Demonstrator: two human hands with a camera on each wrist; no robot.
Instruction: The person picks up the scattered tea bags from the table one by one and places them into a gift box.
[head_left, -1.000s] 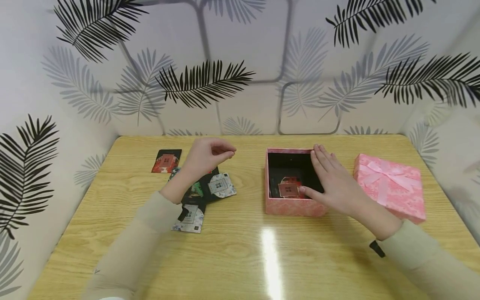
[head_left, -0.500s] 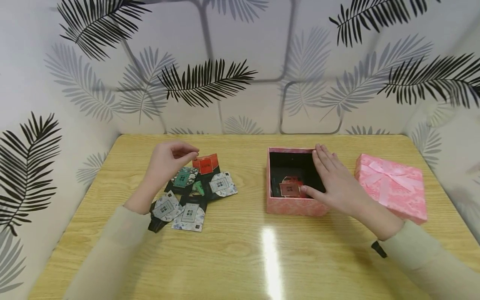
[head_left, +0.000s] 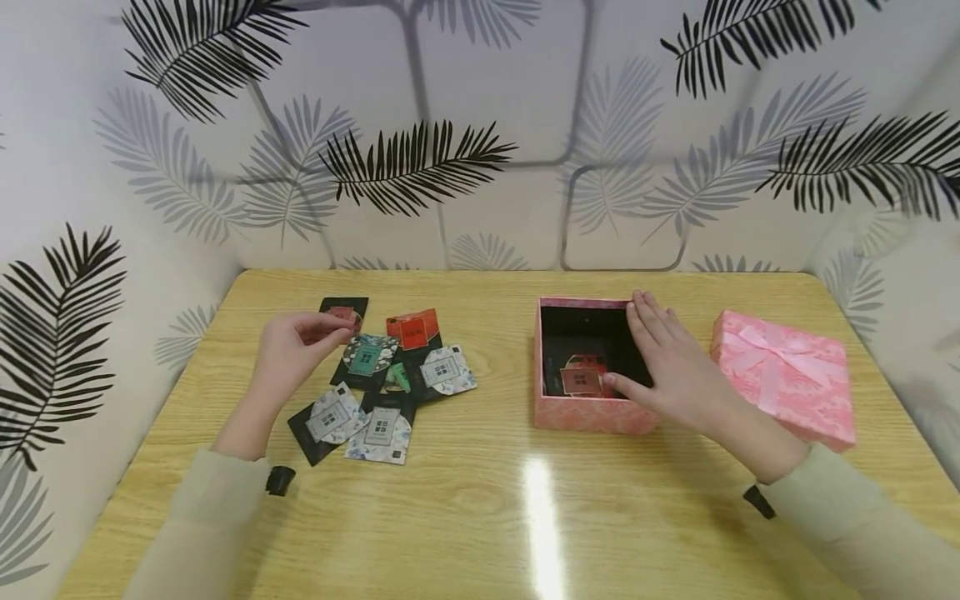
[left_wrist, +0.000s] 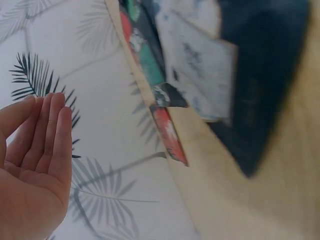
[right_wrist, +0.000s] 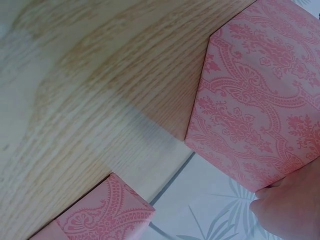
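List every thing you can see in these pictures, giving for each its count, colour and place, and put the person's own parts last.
Table: one, light wood grain, fills the foreground.
Open box: one, pink outside and black inside, right of centre; a red-labelled packet lies inside.
Lid: one, pink with a bow, right of the box.
Loose packets: about seven, black with white, teal or red labels, heaped left of centre.
Wall: white with black and grey leaf print, behind and at both sides.
Left hand: at the far red-labelled packet; whether it touches is unclear.
Right hand: fingers straight, resting on the box's right wall.
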